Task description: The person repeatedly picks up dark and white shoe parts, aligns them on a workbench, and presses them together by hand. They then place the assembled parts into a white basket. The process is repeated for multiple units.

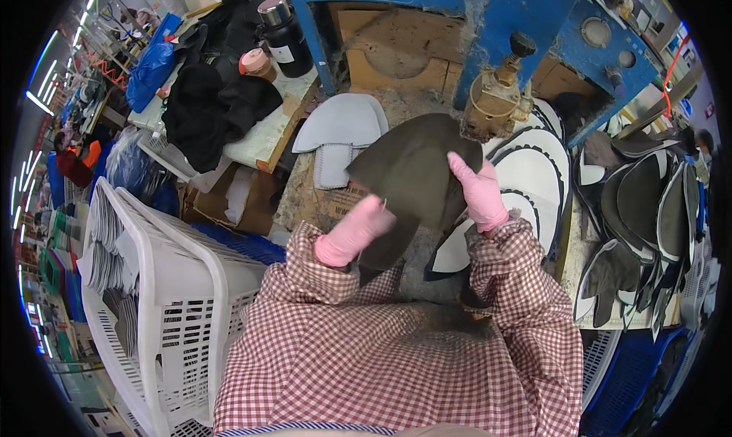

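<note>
A dark olive-grey fabric piece, round-topped with a lobe hanging down, is held up in front of me. My right hand, in a pink glove, grips its right edge with the thumb on top. My left hand, also pink-gloved, is closed at the piece's left edge; its fingers are partly blurred, and what they hold is hidden. Beyond the piece, light grey stitched pieces of similar shape lie on the bench. White pieces with dark scalloped edges overlap in a pile by my right hand.
A blue press machine with a brass-coloured fitting stands ahead. On my left is a white plastic basket holding stacked grey pieces; behind it a table carries black cloth and a thermos. More dark pieces are heaped on the right.
</note>
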### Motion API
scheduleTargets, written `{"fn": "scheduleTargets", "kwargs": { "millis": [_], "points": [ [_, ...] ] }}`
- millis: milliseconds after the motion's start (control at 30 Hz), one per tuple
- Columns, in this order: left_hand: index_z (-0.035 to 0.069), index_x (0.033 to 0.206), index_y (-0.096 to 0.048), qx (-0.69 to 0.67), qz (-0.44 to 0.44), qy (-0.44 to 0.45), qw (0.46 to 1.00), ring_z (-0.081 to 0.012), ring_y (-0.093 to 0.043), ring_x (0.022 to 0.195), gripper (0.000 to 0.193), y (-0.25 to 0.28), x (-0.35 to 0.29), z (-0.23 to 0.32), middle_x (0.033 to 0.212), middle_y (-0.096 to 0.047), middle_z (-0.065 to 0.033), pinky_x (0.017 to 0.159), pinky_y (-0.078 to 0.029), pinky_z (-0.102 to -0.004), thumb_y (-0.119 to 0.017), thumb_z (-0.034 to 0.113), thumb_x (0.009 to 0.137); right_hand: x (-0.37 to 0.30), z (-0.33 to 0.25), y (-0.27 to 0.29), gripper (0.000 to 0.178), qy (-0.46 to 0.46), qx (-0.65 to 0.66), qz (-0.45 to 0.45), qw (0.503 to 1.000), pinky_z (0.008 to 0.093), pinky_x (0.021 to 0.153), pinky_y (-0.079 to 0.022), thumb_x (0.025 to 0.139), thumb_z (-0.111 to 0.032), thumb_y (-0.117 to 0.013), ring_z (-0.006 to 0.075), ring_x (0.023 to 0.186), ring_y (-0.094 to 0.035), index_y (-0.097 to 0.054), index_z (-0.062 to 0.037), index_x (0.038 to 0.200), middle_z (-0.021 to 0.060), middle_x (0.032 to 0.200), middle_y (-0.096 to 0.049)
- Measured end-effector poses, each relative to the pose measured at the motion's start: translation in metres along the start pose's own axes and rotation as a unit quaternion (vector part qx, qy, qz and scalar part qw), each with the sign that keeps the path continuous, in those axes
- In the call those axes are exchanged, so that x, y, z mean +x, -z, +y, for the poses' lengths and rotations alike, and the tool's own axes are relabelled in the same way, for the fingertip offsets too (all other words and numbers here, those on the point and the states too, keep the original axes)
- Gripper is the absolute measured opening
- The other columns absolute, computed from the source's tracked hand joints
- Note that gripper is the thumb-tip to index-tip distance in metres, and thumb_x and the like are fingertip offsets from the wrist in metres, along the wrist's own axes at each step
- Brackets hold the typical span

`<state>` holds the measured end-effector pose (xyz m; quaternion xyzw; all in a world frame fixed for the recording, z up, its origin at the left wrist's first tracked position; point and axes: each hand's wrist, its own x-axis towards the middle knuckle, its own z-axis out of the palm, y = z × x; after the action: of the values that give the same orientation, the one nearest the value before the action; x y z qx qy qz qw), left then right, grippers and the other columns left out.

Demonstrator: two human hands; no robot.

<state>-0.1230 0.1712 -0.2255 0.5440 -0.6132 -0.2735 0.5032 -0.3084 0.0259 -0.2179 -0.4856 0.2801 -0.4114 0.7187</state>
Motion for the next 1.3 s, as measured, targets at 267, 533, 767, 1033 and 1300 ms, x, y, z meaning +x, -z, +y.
{"fn": "scheduleTargets", "kwargs": {
  "millis": [267, 533, 767, 1033, 1300],
  "points": [
    [-0.002, 0.107, -0.070, 0.084, -0.069, -0.204, 0.973, -0.0202, -0.069, 0.082, 0.025, -0.027, -0.029, 0.045, 0.094, -0.073, -0.0110, 0.078, -0.055, -0.0333, -0.069, 0.019, 0.094, -0.007, -0.030, -0.064, 0.053, -0.056, -0.317, -0.135, 0.937, 0.0365, 0.075, -0.054, 0.100, -0.048, -0.056, 0.0239, 0.078, -0.070, -0.071, 0.0027, 0.103, 0.0164, 0.087, -0.073],
    [0.002, 0.097, -0.070, 0.156, -0.051, -0.203, 0.965, -0.0237, -0.065, 0.082, 0.027, -0.021, -0.034, 0.026, 0.091, -0.068, -0.0093, 0.081, -0.052, -0.0385, -0.073, 0.027, 0.087, -0.031, 0.063, -0.083, 0.038, -0.144, -0.143, -0.258, 0.945, 0.0367, 0.090, -0.054, 0.098, -0.032, -0.060, 0.0233, 0.089, -0.067, -0.067, 0.0022, 0.114, 0.0121, 0.102, -0.070],
    [0.003, 0.092, -0.068, 0.350, -0.032, 0.185, 0.918, -0.0303, -0.070, 0.078, 0.020, 0.050, 0.003, 0.090, 0.085, -0.070, -0.0155, 0.072, -0.056, -0.0379, -0.066, 0.022, 0.088, -0.046, -0.023, -0.064, 0.059, -0.009, -0.120, -0.158, 0.980, 0.0340, 0.106, -0.048, 0.094, -0.036, -0.069, 0.0274, 0.121, -0.062, -0.054, 0.0010, 0.138, 0.0197, 0.132, -0.062],
    [0.005, 0.096, -0.061, 0.328, -0.270, 0.094, 0.901, -0.0359, -0.067, 0.071, 0.049, 0.013, 0.001, 0.084, 0.075, -0.065, -0.0143, 0.063, -0.054, -0.0407, -0.074, 0.050, 0.082, -0.058, 0.010, -0.031, 0.046, -0.367, -0.083, -0.093, 0.922, 0.0329, 0.084, -0.059, 0.102, -0.042, -0.059, 0.0212, 0.095, -0.071, -0.060, -0.0010, 0.123, 0.0111, 0.114, -0.068],
    [0.006, 0.094, -0.072, 0.234, -0.301, 0.069, 0.922, -0.0226, -0.069, 0.064, 0.044, 0.003, -0.006, 0.072, 0.073, -0.068, -0.0080, 0.060, -0.054, -0.0345, -0.074, 0.048, 0.083, -0.049, 0.017, -0.012, 0.085, -0.298, -0.286, -0.179, 0.893, 0.0361, 0.102, -0.046, 0.088, -0.064, -0.063, 0.0256, 0.124, -0.055, -0.054, 0.0076, 0.134, 0.0209, 0.134, -0.058]
  ]
}}
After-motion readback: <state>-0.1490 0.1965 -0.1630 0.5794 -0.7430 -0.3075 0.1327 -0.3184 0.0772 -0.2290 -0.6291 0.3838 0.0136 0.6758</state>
